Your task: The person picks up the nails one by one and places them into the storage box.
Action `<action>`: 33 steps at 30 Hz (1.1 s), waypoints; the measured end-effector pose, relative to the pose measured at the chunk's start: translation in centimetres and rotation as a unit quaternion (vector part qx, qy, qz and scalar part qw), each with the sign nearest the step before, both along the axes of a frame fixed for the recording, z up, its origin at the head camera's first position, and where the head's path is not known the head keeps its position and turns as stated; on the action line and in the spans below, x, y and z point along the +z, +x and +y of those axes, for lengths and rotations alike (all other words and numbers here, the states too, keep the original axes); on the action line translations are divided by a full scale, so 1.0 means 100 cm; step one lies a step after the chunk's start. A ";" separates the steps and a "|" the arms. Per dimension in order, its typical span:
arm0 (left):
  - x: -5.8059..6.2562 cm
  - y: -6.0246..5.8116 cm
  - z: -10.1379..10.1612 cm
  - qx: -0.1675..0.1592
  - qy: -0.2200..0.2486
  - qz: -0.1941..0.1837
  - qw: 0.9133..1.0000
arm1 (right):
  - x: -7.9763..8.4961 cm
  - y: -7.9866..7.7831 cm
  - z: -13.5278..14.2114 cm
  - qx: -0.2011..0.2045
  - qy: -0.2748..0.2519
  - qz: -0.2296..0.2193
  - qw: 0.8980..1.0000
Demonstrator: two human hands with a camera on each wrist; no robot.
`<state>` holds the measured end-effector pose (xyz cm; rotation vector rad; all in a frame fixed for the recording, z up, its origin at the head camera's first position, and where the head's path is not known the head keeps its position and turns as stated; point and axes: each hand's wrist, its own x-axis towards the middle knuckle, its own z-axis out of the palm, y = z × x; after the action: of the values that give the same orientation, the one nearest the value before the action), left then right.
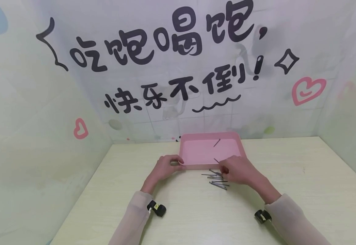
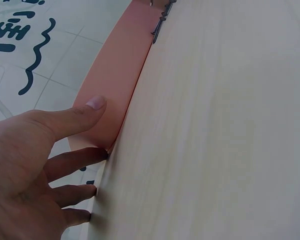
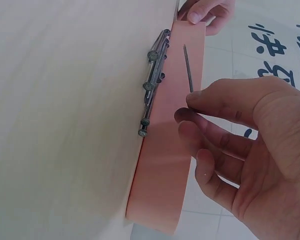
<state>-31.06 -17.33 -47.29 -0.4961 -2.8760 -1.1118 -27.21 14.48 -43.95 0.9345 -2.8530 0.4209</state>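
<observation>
A nail (image 3: 188,67) is pinched between the thumb and fingertips of my right hand (image 1: 237,169), its point sticking up past the fingers. In the head view this hand is over the front right rim of a pink tray (image 1: 193,166). Another nail (image 1: 216,143) lies inside the tray toward the back. Several loose nails (image 1: 217,185) lie on the table just in front of the tray, below my right hand. My left hand (image 1: 166,166) holds the tray's front left corner, the thumb (image 2: 92,112) against the front wall and the other fingers around the side.
The pale wooden table (image 1: 184,211) ends at a printed cloth (image 1: 153,126) hanging right behind the tray. Cloth sides also stand at left and right. A small black camera (image 1: 157,208) is on the left wrist and another camera (image 1: 262,216) on the right.
</observation>
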 end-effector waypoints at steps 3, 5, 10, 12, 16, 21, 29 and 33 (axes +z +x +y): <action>0.000 0.000 0.000 -0.002 0.001 0.002 1.000 | 0.002 0.000 0.001 -0.001 -0.003 0.017 1.000; 0.000 0.000 0.000 -0.002 0.001 0.001 1.000 | 0.004 0.000 0.001 -0.002 -0.006 0.023 1.000; -0.001 0.000 -0.001 0.000 0.001 -0.002 1.000 | 0.008 0.000 0.002 -0.008 -0.013 0.024 1.000; -0.001 0.000 -0.001 0.000 0.001 -0.002 1.000 | 0.009 0.000 0.002 -0.012 -0.017 0.022 1.000; -0.001 0.000 -0.001 0.000 0.001 -0.002 1.000 | 0.011 0.000 0.002 -0.018 -0.024 0.020 0.999; -0.001 -0.001 -0.001 -0.001 0.001 -0.003 1.000 | 0.010 -0.001 0.003 -0.027 -0.025 0.024 0.999; -0.001 0.000 0.000 -0.002 -0.002 -0.001 1.000 | 0.011 -0.001 0.005 -0.045 -0.030 0.045 0.998; 0.000 0.000 0.000 -0.001 -0.003 0.000 1.000 | 0.014 -0.001 0.006 -0.055 -0.035 0.045 0.997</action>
<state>-31.07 -17.38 -47.33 -0.5005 -2.8806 -1.1043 -27.35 15.06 -42.57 0.7609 -2.7720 0.4505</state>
